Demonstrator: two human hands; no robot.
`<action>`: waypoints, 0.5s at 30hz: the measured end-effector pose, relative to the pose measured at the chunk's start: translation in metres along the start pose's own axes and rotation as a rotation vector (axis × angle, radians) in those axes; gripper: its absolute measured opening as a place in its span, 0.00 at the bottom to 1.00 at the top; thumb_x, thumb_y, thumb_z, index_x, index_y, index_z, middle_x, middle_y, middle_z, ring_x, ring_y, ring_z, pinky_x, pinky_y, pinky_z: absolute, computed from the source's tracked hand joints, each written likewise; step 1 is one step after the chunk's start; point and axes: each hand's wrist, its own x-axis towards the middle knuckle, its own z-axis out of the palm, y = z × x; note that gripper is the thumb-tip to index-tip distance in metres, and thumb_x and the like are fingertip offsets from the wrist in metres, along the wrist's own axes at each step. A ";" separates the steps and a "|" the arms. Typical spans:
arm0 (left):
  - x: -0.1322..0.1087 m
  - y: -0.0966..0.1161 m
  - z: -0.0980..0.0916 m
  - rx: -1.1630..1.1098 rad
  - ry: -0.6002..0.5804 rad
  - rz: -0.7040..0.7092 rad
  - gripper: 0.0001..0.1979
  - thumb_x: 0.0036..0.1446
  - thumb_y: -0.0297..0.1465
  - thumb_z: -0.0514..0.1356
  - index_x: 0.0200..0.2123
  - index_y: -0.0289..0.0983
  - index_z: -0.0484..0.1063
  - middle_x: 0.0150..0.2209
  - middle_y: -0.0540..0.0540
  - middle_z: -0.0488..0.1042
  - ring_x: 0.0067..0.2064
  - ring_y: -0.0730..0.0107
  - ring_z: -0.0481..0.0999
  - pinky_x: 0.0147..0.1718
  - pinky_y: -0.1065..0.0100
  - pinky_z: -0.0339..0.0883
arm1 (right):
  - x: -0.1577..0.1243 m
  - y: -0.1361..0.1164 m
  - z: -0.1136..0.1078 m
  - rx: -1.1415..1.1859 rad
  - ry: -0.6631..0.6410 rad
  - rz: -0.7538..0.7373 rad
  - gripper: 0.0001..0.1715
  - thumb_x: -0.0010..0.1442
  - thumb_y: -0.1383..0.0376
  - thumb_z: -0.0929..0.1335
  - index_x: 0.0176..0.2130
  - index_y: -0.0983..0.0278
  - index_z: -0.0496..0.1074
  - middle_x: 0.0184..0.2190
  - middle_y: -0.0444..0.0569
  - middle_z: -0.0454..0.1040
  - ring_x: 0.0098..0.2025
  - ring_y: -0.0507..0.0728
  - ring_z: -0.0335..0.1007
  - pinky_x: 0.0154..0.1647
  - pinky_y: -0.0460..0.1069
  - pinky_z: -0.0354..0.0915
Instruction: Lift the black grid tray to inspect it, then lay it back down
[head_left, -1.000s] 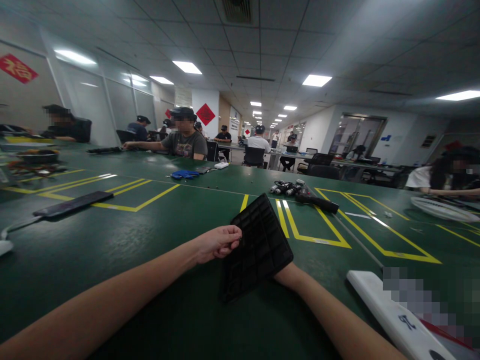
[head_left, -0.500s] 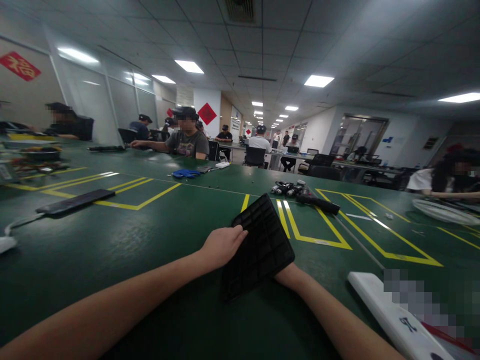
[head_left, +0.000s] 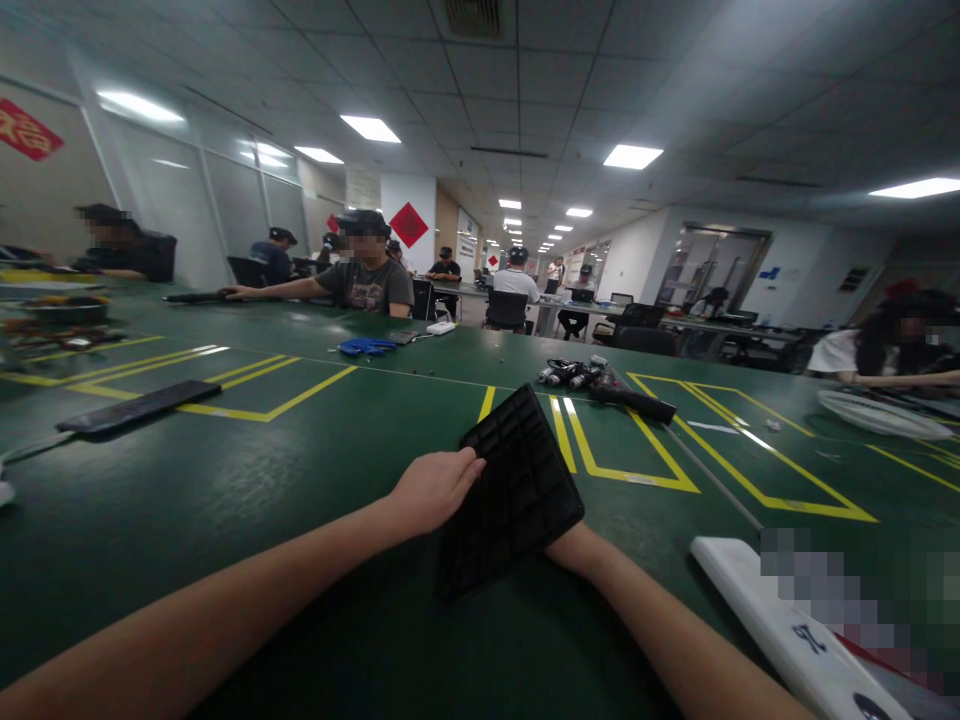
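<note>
A black tray with a grid of square compartments (head_left: 517,490) is held up tilted over the green table. My left hand (head_left: 435,488) is closed on its left edge, thumb lying across the gridded face. Behind its lower right corner is my right hand (head_left: 574,550), gripping the tray from the back; its fingers are hidden by the tray. Nothing shows inside the compartments, though the surface is dark.
On the green table (head_left: 300,480) run yellow tape outlines. Beyond the tray lie a bundle of cables (head_left: 574,372) and a black cylindrical thing (head_left: 637,403). A white power strip (head_left: 757,590) sits at right, a dark flat bar (head_left: 142,408) at left. Several people sit farther off.
The camera view has shifted slightly, moving the scene a little left in the picture. Both hands keep their hold on the tray, which stays at nearly the same tilt.
</note>
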 end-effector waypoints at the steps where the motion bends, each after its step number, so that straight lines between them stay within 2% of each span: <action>1: -0.001 0.000 0.000 -0.028 0.001 0.009 0.18 0.60 0.40 0.39 0.30 0.38 0.63 0.27 0.46 0.68 0.29 0.65 0.68 0.27 0.67 0.56 | 0.000 0.000 0.000 0.005 -0.002 0.005 0.30 0.56 0.55 0.59 0.55 0.66 0.55 0.55 0.55 0.59 0.56 0.59 0.54 0.58 0.55 0.53; 7: 0.000 -0.003 -0.009 -0.289 -0.083 0.046 0.10 0.57 0.36 0.47 0.34 0.38 0.64 0.30 0.47 0.68 0.31 0.67 0.67 0.28 0.69 0.56 | -0.001 -0.002 0.000 0.023 0.011 0.015 0.29 0.56 0.55 0.60 0.54 0.65 0.56 0.54 0.55 0.60 0.55 0.59 0.56 0.59 0.56 0.52; 12: 0.003 -0.003 -0.018 -0.302 -0.077 0.097 0.09 0.55 0.34 0.48 0.31 0.37 0.65 0.30 0.47 0.68 0.32 0.67 0.66 0.30 0.69 0.56 | -0.001 0.000 0.001 0.020 0.025 0.045 0.31 0.55 0.54 0.61 0.54 0.67 0.56 0.54 0.56 0.60 0.54 0.60 0.57 0.58 0.56 0.54; 15: 0.004 -0.005 -0.017 -0.363 -0.066 0.138 0.06 0.53 0.31 0.51 0.30 0.37 0.66 0.29 0.48 0.67 0.31 0.69 0.66 0.30 0.69 0.56 | 0.000 -0.003 -0.001 0.041 0.011 0.042 0.28 0.55 0.55 0.61 0.52 0.66 0.59 0.52 0.55 0.63 0.53 0.60 0.58 0.57 0.56 0.55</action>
